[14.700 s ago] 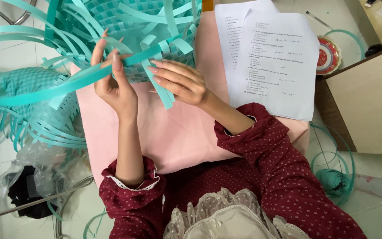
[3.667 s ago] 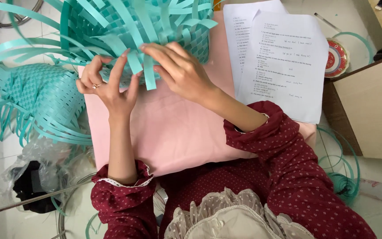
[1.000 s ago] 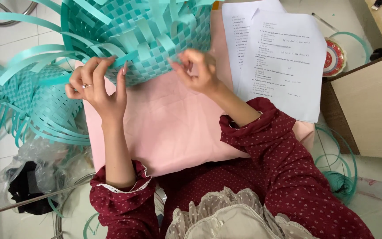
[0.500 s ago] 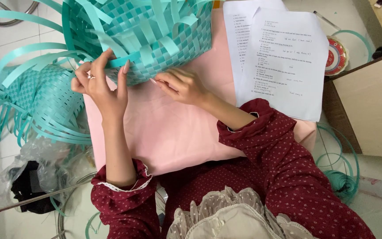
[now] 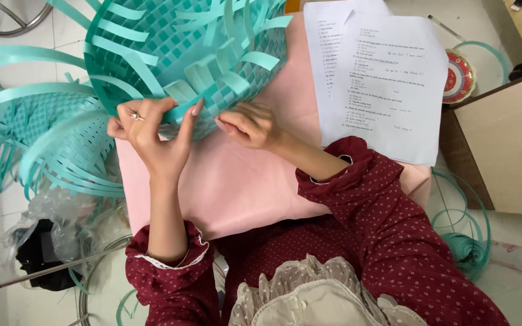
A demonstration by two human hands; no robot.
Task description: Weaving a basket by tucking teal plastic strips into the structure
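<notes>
Teal woven plastic-strip basket [image 5: 182,60] upper left, on pink desk [image 5: 243,187]. Left hand [image 5: 155,130] pinches rim strip; right hand [image 5: 249,124] half-curled, fingertips touching weave. Best keep strip flat, taut while tucking.

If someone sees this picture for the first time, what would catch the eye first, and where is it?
The eye goes first to the large teal woven basket at the top centre, with loose strips sticking out on all sides. Just below it, the left hand pinches a strip at the basket's lower edge, and the right hand touches the weave beside it, both over a pink cloth. White printed sheets lie at the upper right.
</notes>
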